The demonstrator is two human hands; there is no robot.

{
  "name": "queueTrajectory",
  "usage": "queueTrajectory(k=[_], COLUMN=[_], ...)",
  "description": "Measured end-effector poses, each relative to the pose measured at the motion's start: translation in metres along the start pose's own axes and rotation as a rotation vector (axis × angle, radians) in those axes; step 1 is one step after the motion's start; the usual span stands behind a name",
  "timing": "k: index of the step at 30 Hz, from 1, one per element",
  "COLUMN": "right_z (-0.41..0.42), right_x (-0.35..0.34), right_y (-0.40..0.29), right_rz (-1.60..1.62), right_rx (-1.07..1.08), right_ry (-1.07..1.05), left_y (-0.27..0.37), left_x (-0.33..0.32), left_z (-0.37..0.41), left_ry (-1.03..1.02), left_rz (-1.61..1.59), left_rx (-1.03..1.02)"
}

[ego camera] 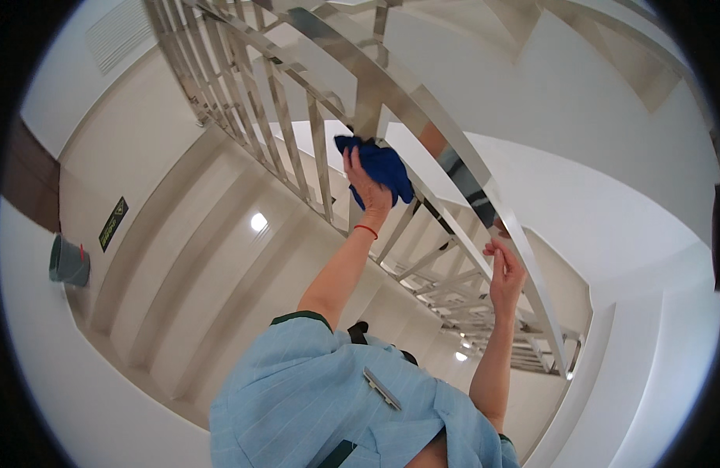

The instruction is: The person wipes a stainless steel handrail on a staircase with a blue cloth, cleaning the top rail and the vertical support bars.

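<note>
My left hand (pixel 368 184) presses a dark blue cloth (pixel 389 167) against the metal stair railing, where an upright post (pixel 368 111) meets a lower rail. The cloth bunches under my palm and hides that joint. A red cord circles my left wrist. Above and to the right runs the broad polished handrail (pixel 421 114), which mirrors parts of the surroundings. My right hand (pixel 506 278) is beside its lower stretch, with loosely bent fingers and nothing visible in them. Whether it touches the metal is unclear.
Beige steps (pixel 184 257) descend from the landing on the left. A grey bucket (pixel 70 261) with a red detail stands by the left wall. A black-and-yellow warning sticker (pixel 113 224) is on the landing floor. Metal balusters (pixel 281 120) line the stair edge. Another flight shows beyond the railing.
</note>
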State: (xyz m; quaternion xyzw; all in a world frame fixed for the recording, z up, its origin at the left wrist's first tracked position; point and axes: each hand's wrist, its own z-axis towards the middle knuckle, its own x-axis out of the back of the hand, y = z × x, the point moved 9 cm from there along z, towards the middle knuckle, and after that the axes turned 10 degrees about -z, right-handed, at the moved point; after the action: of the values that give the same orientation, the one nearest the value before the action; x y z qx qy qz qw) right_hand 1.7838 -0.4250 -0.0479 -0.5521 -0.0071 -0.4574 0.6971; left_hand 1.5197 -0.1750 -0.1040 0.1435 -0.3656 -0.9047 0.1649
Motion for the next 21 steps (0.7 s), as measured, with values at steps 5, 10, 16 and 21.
queueTrajectory(k=[5,10,16,21], right_z=[-0.020,-0.069,-0.125,-0.163], right_x=[-0.025,-0.022,-0.003,0.001], right_y=[0.019,0.070,0.117,0.132], right_rz=[-0.011,-0.053,-0.147,-0.075], right_rx=[-0.029,-0.208,-0.407,-0.575], right_ry=[-0.068,-0.095,-0.082,-0.031], left_y=[-0.173,-0.187,-0.047,-0.077], left_x=[0.023,0.043,-0.001,-0.049], left_z=[-0.096,-0.155,-0.104,-0.141], left_ry=[-0.021,-0.214,-0.355,-0.631], left_rz=[-0.162,0.079,-0.607,-0.417], left_rx=[0.471,0.760,0.552,0.404])
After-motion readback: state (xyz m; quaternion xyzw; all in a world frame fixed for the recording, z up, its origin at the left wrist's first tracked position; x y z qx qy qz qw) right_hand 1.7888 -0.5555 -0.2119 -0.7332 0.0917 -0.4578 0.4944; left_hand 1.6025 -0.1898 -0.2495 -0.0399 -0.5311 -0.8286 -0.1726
